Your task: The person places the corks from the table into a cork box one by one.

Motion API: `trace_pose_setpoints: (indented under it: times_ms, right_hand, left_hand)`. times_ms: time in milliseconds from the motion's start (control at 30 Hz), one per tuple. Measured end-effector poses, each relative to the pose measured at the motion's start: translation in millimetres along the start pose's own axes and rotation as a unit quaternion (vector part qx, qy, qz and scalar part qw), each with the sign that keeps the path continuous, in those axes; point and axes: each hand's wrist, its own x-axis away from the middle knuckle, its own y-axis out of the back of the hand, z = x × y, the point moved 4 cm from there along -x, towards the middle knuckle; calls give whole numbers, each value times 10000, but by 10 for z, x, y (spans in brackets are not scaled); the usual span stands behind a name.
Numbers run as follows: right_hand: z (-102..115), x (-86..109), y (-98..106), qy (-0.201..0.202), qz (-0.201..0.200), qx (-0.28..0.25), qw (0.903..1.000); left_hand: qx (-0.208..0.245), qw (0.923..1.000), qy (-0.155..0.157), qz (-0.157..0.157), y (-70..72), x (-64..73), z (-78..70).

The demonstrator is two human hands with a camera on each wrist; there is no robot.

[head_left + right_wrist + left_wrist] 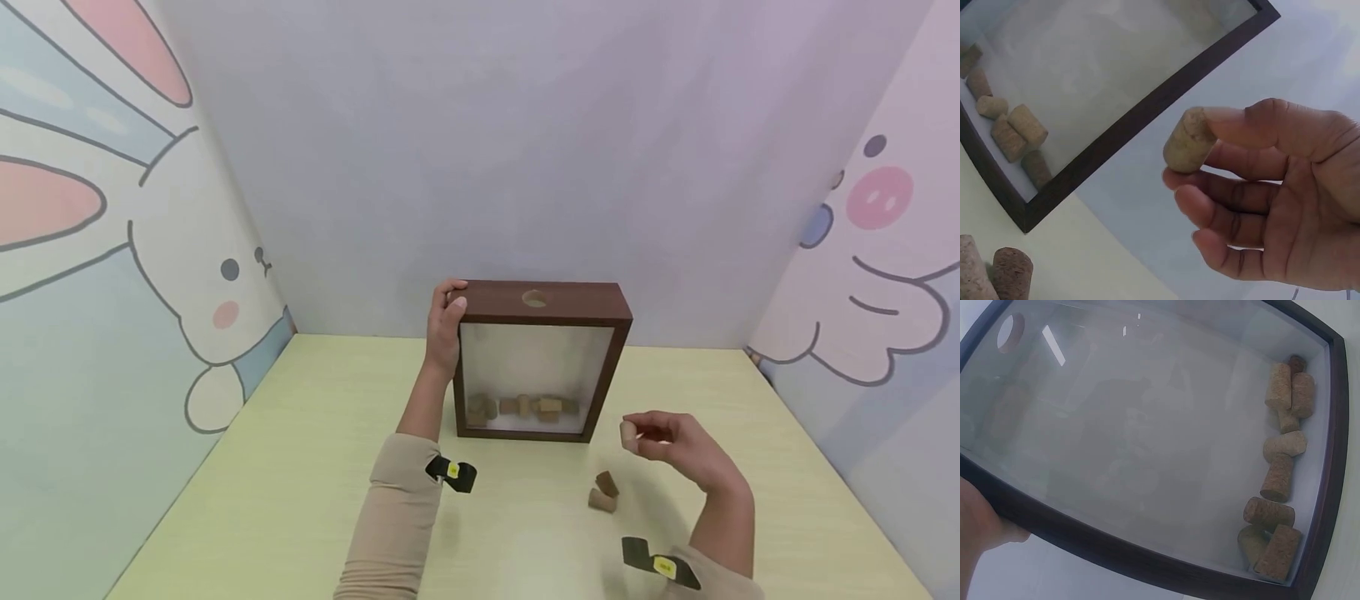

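A dark brown shadow box (536,302) stands upright on the table, with a clear front and a round hole in its top. Several corks (1277,478) lie along the bottom inside it. My left hand (444,333) grips the box's upper left corner, thumb in front and fingers over the top. In my right hand (693,450), thumb and fingers pinch a single cork (1190,140) in the air, right of the box and lower than its top. Two loose corks, one light (602,500) and one darker (607,482), lie on the table below that hand.
The pale yellow-green table (300,500) runs back to a plain light wall (450,167) close behind the box. Side panels carry a cartoon rabbit (180,250) at left and a pink-nosed figure (885,267) at right. Black straps with yellow tags circle both sleeves.
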Motion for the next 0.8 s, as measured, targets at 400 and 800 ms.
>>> trace_pose_setpoints:
  times_ms: [400,800]
  right_hand:
    - [513,-126,46,1233,-947,196,9876]
    - [736,-217,-73,1592,-840,-698,9812]
  left_hand:
    - [-20,10000,14,-23,3,12,1]
    - [80,10000,-35,37,4,-2,7]
